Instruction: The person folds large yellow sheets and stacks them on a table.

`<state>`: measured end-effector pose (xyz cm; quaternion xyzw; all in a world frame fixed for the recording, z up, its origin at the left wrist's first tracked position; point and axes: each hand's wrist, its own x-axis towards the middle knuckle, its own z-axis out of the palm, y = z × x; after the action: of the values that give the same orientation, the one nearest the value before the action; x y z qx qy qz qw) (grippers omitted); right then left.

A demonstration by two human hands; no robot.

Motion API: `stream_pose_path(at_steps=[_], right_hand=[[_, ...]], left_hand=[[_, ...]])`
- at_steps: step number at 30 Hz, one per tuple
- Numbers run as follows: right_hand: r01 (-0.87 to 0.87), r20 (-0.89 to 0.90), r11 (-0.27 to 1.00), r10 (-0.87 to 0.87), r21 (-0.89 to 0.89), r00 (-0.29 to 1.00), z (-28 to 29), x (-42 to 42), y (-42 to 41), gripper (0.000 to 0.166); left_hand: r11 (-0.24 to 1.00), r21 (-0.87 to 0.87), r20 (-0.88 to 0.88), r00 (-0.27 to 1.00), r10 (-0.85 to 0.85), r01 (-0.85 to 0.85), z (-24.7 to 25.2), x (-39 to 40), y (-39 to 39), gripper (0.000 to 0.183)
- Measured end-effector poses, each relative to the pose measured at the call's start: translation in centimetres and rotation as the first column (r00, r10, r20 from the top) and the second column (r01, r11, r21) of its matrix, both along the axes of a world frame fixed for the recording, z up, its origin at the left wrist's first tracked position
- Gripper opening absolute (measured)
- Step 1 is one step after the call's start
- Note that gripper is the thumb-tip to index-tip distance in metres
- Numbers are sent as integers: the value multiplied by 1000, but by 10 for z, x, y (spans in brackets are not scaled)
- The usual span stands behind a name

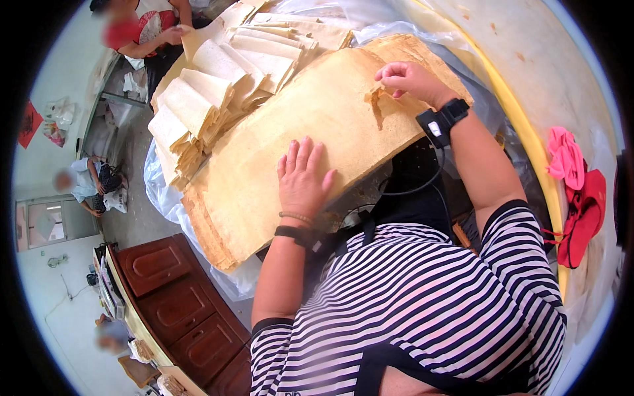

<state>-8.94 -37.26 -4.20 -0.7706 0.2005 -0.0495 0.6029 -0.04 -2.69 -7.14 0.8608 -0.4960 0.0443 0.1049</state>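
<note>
A thick stack of large tan sheets (277, 123), thin and paper-like, lies before me with rough, darker brown edges. My left hand (303, 178) rests palm down on the top sheet near its front edge, fingers spread. Further right, my right hand (403, 81) has its fingers curled, thumb and forefinger pinching a small torn flap (377, 101) of the top sheet. A darker brown layer shows through the tear under it. Folded bundles of paler sheets (213, 94) lie fanned along the far side of the stack.
Clear plastic sheeting (166, 198) lies under the stack. A co-worker (148, 39) at the upper left holds a sheet; another person (91, 183) sits farther off. Dark red wooden cabinets (183, 307) stand at lower left. A red bag (584, 222) and pink cloth (566, 156) lie at right.
</note>
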Motion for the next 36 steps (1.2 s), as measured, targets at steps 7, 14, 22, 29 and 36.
stream_pose_path(at_steps=[7,14,22,29,36], right_hand=[[88,70,924,-122,371,990,-8,-12,2,14],[334,8,897,-352,290,936,-2,-74,-46,21],[496,-205,717,-458,490,865,16,-154,12,28],[293,-146,408,-356,865,923,-34,-164,90,38],[280,-157,295,-378,914,912,-55,-157,84,37]], left_hand=[[1000,11,8,1000,-6,6,1,0,-1,60],[1000,13,24,1000,-3,3,-1,2,-1,63],[995,64,-28,997,-76,78,20,-17,-15,77],[984,44,-73,983,-166,170,18,-30,-43,75],[983,15,-67,981,-182,183,14,-27,-43,73]])
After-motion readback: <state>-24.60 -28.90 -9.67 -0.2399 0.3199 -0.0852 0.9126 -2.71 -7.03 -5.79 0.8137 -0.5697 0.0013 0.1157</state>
